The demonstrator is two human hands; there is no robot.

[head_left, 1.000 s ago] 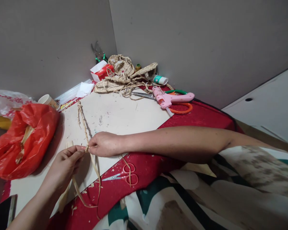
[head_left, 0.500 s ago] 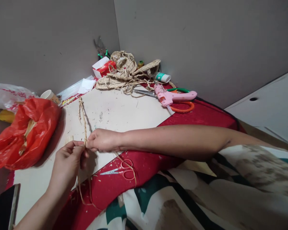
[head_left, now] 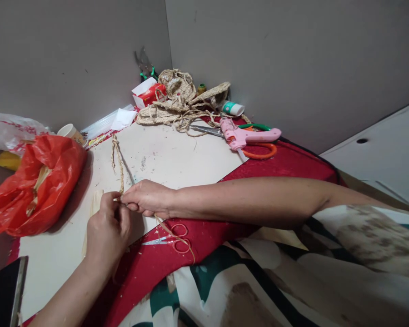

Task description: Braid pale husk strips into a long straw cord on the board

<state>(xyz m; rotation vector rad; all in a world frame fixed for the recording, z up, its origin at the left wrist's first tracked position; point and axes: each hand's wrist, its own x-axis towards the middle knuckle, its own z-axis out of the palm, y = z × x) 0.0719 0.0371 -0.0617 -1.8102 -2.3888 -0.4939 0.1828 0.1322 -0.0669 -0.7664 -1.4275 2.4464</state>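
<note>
A thin braided straw cord runs from the far part of the cream board down to my fingers. My left hand is closed at its near end, the fingertips pinched together. Pressed against them from the right, my right hand also pinches the cord. Loose strands trail below my right hand over the small red-handled scissors. The exact crossing of the strands is hidden between my fingers. Pale flat straw lies on the board behind my left hand.
An orange-red plastic bag with straw stands left, a phone near it. A pink glue gun lies over large scissors at right. Braided straw bundles, a red box and pliers are at the back.
My left hand has turned over and shifted right, its back now upward, close against my right hand. The hanging strands below it are now mostly hidden.
</note>
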